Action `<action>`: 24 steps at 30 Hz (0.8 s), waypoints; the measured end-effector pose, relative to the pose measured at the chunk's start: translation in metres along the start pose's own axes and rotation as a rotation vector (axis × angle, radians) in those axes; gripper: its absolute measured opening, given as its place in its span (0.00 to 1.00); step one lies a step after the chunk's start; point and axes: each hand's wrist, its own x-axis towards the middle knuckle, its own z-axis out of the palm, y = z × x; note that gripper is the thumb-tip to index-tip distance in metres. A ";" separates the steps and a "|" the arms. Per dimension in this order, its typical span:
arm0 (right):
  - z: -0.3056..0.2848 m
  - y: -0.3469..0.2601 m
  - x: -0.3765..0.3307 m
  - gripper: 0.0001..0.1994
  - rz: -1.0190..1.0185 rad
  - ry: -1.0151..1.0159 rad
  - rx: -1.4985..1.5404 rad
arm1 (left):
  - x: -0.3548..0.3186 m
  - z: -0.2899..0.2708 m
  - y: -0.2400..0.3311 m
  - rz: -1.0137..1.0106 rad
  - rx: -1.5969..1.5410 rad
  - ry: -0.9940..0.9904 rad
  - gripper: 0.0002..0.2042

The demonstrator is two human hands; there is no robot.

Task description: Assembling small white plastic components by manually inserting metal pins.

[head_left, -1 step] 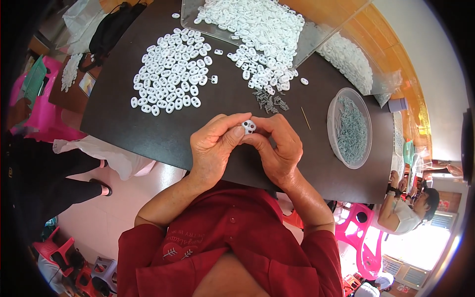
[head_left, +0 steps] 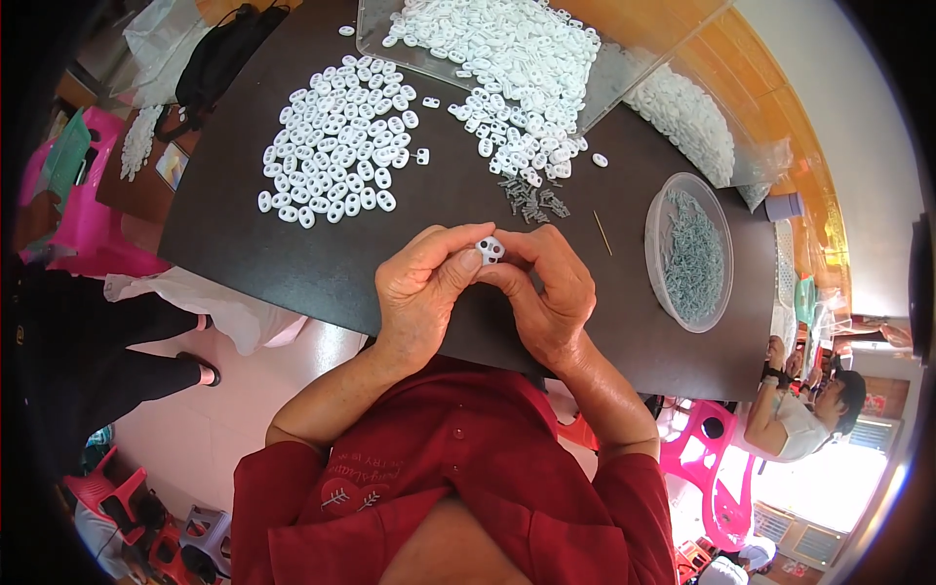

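I log remotely: white ovals (head_left: 336, 141), spread toward the left edge of the tabletop (head_left: 234, 234), seemingly for visibility. Left hand (head_left: 414, 292), white piece (head_left: 490, 250), right hand (head_left: 551, 292): both hands pinch it inside the front edge, presumably for steadiness. Bowl (head_left: 656, 263) of bluish bits (head_left: 694, 263), near the right edge, apparently within reach.

A hand could slide leftward from the left hand (head_left: 419, 288) across the dark brown tabletop (head_left: 244, 239), below the broad cluster of white oval two-holed plastic pieces (head_left: 336, 146). Ahead, a small heap of thin grey pieces (head_left: 534, 198) and a transparent rectangular plastic box (head_left: 375, 29) obstruct; rightward, a thin tan stick (head_left: 603, 232) lies before the round translucent plastic tub (head_left: 655, 263).
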 end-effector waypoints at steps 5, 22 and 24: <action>0.007 -0.002 -0.002 0.11 -0.056 0.054 0.001 | -0.006 0.006 -0.003 0.068 -0.022 0.048 0.10; 0.019 -0.006 -0.007 0.11 -0.140 0.085 -0.049 | -0.012 0.006 -0.009 0.239 0.053 0.091 0.08; 0.024 -0.004 -0.008 0.09 -0.191 0.139 -0.101 | -0.013 0.008 -0.008 0.224 0.021 0.105 0.08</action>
